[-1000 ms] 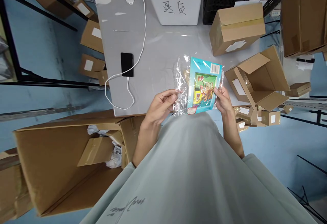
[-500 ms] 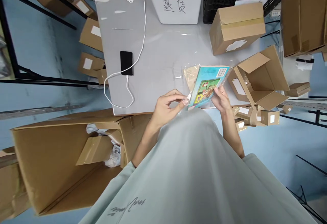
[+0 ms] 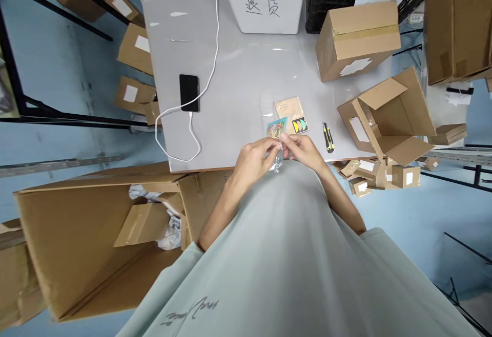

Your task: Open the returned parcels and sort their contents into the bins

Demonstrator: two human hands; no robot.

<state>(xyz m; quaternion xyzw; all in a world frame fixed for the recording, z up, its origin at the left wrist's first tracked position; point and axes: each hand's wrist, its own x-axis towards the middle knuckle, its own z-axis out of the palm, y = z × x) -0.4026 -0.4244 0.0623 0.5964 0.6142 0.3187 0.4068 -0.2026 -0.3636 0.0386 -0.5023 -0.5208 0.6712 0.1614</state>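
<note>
My left hand (image 3: 255,160) and my right hand (image 3: 303,150) meet at the table's front edge, fingers pinched together on a clear plastic bag (image 3: 275,163). Just above the fingertips, a small part of a colourful blue printed item (image 3: 277,127) shows; my hands cover its lower end. Behind it on the table lies a beige booklet (image 3: 288,107), with a black patch of yellow and green shapes (image 3: 299,125) at its lower corner. To the right of my right hand rests a black and yellow utility knife (image 3: 328,138).
On the grey table (image 3: 238,81) a phone (image 3: 189,92) lies with a white cable. A white bin (image 3: 265,12) and black crate (image 3: 326,4) stand at the back. Right are a closed carton (image 3: 365,40) and an open carton (image 3: 395,117); a large open carton (image 3: 77,255) is lower left.
The blue book, broadside before, no longer shows its full cover. My right hand has moved left to meet my left hand. The utility knife and more of the beige booklet have come into view.
</note>
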